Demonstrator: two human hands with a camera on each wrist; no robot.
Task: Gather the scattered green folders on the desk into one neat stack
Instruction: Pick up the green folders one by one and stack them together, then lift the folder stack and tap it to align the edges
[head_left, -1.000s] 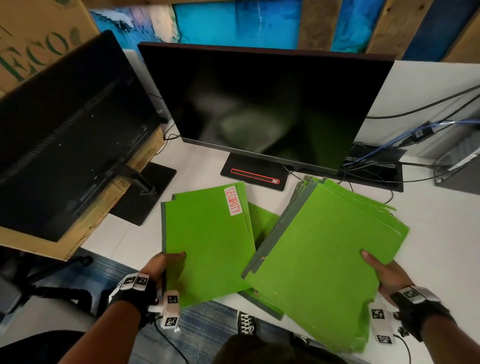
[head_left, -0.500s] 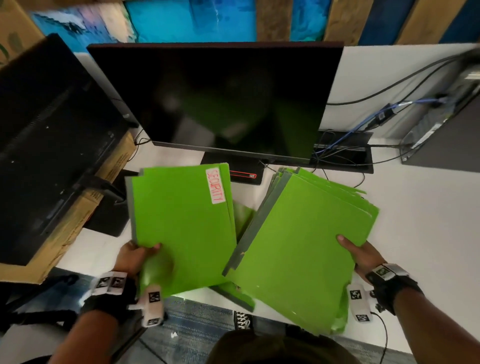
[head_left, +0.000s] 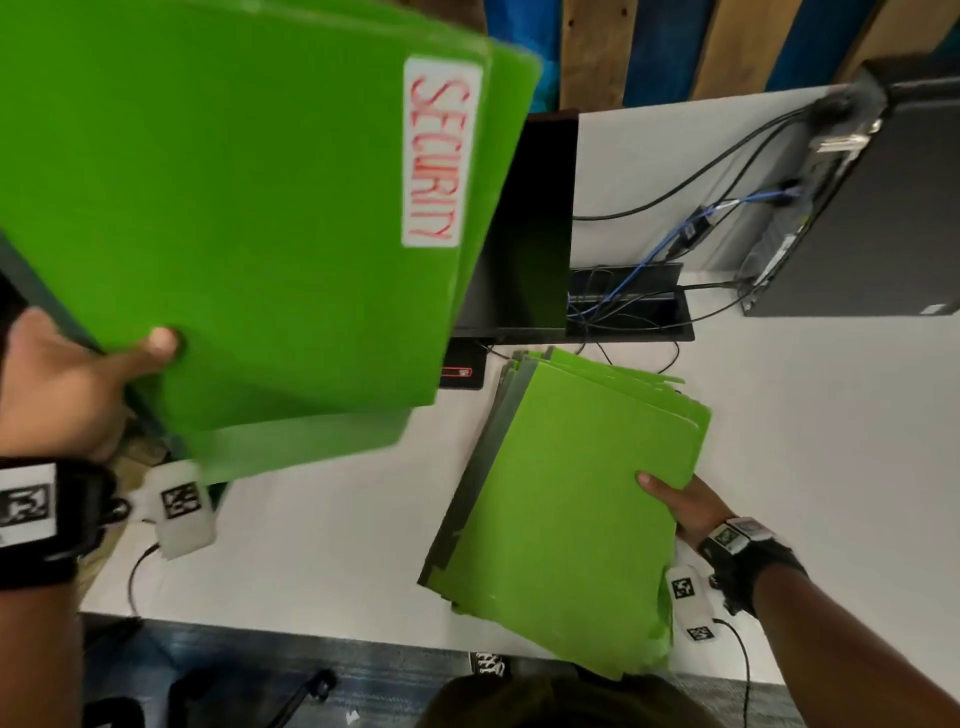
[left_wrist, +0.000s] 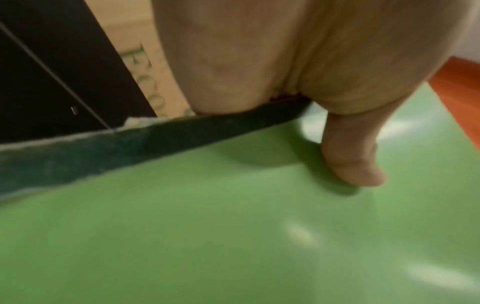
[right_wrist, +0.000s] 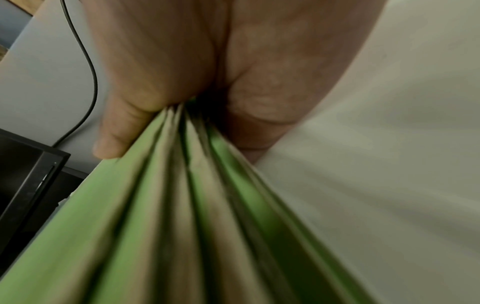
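Observation:
My left hand (head_left: 78, 384) holds a green folder labelled SECURITY (head_left: 249, 208) high and close to the head camera, thumb on top; at least one more green folder lies under it. In the left wrist view the thumb (left_wrist: 350, 160) presses on the green folder cover (left_wrist: 233, 236) beside its dark spine. My right hand (head_left: 680, 504) grips the right edge of a fanned stack of several green folders (head_left: 576, 509), which rests on the white desk (head_left: 322, 545) and overhangs its front edge. In the right wrist view the thumb (right_wrist: 116, 131) pinches the folder stack edges (right_wrist: 182, 205).
A black monitor (head_left: 535, 223) stands behind the folders, its base (head_left: 462, 369) partly hidden. A cable tray with blue and black cables (head_left: 628, 306) and a dark computer case (head_left: 878, 208) lie at the back right. A shoe (head_left: 488, 665) shows below the desk's front edge.
My left hand has lifted the SECURITY folder off the desk, up toward the camera. The folder that lay under it is gone from the desk. The right hand keeps holding its stack.

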